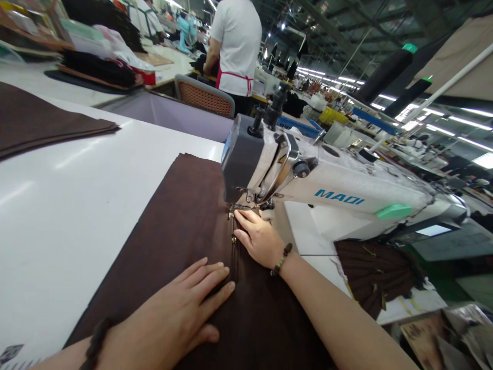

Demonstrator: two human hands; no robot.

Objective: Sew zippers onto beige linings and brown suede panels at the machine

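Head view gives us a glossy white worktop point(77, 216) that runs back to a far edge beside a pale lilac panel point(169, 114). Beyond that edge, a person point(236, 46) in a white top with red ties has their back to us. Slanting in from the worktop's right side is a white and dark grey sewing machine point(335, 180) with blue lettering. Our dark brown sheet of cloth point(185, 221) lies flat under its head, one corner near the worktop's far edge, the rest spreading toward the near edge. Toward the left side lies a layered brown cloth stack point(42, 121); right of the machine sits a fanned dark brown bundle point(379, 272) with brass-coloured pulls. Our left hand point(181, 303) is released, palm down on the cloth, fingers spread toward a narrow dark strip point(233, 262) that looks like a zip. Our right hand point(262, 236) is also unclenched, fingertips resting just beside the small metal presser foot point(231, 215), thumb apart from them. Near that thumb, on the strip, we see a tiny gold-coloured metal piece point(233, 240)
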